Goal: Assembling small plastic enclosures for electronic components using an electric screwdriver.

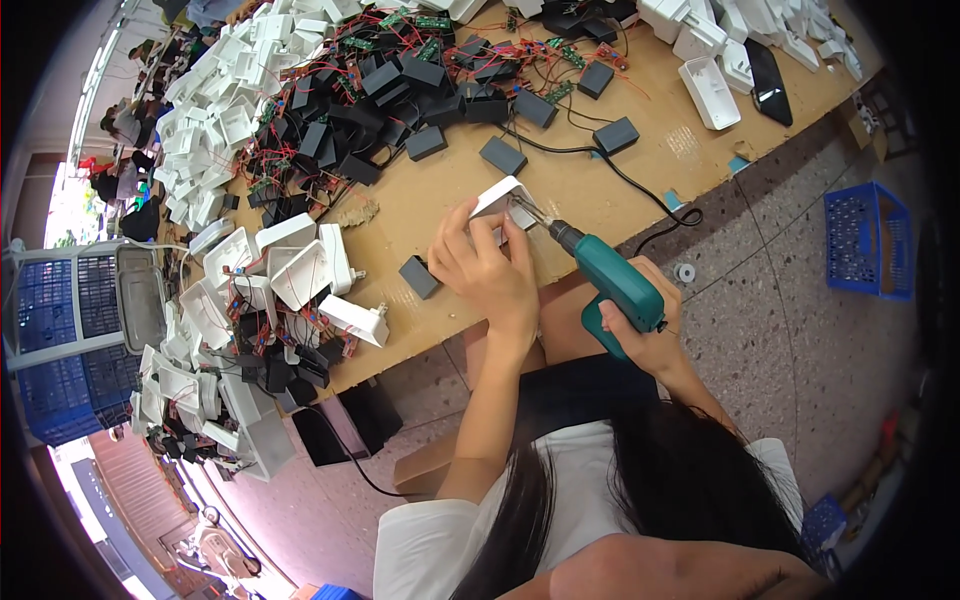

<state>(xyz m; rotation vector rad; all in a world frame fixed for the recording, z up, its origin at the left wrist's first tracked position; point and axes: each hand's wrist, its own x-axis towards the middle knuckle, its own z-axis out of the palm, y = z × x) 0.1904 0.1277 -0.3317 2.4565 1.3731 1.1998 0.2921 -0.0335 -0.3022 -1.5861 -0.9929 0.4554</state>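
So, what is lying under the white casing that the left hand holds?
Under the white casing only the brown cardboard tabletop shows. The left hand covers its lower part, so anything beneath there is hidden. The green electric screwdriver in the right hand touches its right side.

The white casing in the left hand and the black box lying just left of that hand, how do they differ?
The white casing is held tilted off the table by the left hand, with the green driver in the right hand at it; the black box lies flat and untouched on the cardboard top. The casing is white and larger; the box is black and smaller. Both are boxy plastic parts.
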